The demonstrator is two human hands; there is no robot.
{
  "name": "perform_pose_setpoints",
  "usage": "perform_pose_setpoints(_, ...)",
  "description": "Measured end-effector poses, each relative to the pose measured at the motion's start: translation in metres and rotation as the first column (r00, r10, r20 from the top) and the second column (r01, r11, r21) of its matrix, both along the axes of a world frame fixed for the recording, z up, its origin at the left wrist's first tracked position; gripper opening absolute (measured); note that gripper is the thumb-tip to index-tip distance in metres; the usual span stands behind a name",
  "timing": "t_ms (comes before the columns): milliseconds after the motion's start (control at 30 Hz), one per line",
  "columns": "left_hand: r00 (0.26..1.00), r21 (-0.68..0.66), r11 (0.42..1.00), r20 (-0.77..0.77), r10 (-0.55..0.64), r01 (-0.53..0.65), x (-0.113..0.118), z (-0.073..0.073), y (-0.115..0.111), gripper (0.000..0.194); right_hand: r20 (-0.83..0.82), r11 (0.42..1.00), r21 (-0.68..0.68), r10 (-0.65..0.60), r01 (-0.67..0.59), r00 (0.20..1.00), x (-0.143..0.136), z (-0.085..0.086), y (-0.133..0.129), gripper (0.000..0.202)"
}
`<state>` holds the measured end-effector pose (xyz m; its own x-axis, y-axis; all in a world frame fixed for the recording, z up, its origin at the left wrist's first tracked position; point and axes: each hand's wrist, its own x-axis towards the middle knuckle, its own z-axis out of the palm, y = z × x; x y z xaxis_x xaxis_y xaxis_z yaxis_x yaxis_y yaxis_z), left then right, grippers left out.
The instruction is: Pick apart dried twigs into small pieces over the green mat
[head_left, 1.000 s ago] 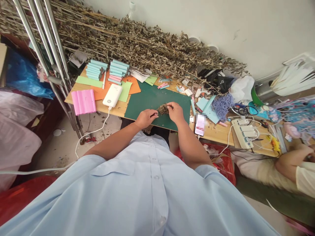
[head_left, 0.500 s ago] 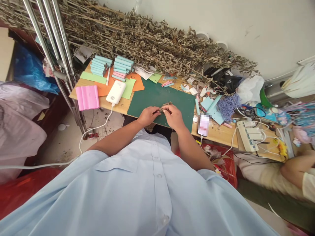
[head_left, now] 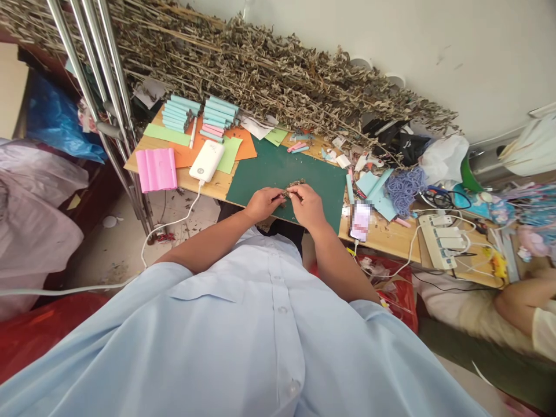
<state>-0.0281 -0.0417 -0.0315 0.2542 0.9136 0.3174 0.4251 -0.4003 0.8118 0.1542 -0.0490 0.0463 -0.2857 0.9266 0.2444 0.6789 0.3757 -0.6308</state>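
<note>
Over the front part of the green mat [head_left: 260, 174], my left hand [head_left: 263, 204] and my right hand [head_left: 306, 206] meet almost fingertip to fingertip. Both are closed in a pinch on dried leaves [head_left: 297, 183], a small brownish clump that shows between and just behind the fingers. A few crumbs of leaf lie on the mat by the hands. How much each hand holds is hidden by the fingers.
Dried stalks [head_left: 260, 69] lie along the back. Blue rolls [head_left: 178, 113], pink paper [head_left: 156, 169] and a white power bank [head_left: 207, 160] are left; a phone [head_left: 360, 221], purple cord [head_left: 405, 188] and power strip [head_left: 442, 240] right. A person's arm [head_left: 516, 301] is far right.
The view has shifted slightly. My hands stay together over the mat, with small finger movement at the dried leaves.
</note>
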Motion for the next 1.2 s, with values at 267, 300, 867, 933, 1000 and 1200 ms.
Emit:
perform_pose_setpoints(267, 0.999, -0.01, 1.0, -0.034, -0.012, 0.012, 0.0, 0.006, -0.001, 0.018, 0.085, 0.998, 0.057, 0.037, -0.041, 0.996, -0.003, -0.004, -0.007, 0.023)
perform_pose_setpoints(300, 0.999, -0.011, 1.0, -0.031, -0.012, 0.011, 0.0, 0.007, -0.002, 0.018, 0.063, 0.998, 0.053, 0.039, -0.042, 0.997, -0.003, -0.006, -0.006, 0.022)
perform_pose_setpoints(867, 1.0, -0.01, 1.0, -0.017, -0.023, 0.023, -0.001, 0.008, -0.002, 0.017, 0.059, 0.997, 0.078, -0.013, 0.008, 0.998, -0.009, -0.002, -0.005, 0.019)
perform_pose_setpoints(933, 1.0, -0.002, 1.0, -0.009, -0.027, 0.027, -0.001, 0.006, -0.001, 0.016, 0.089, 0.997, 0.08, -0.008, 0.001, 0.996, -0.008, -0.002, -0.006, 0.021)
perform_pose_setpoints(1000, 0.999, 0.005, 0.999, -0.004, -0.033, 0.033, -0.001, 0.006, -0.001, 0.016, 0.134, 0.997, 0.075, -0.002, -0.008, 0.991, -0.008, 0.0, -0.007, 0.023)
perform_pose_setpoints(1200, 1.0, 0.016, 1.0, -0.012, -0.02, 0.02, -0.001, 0.007, -0.002, 0.016, 0.297, 1.0, 0.0, 0.022, -0.023, 0.955, -0.011, 0.012, -0.007, 0.023)
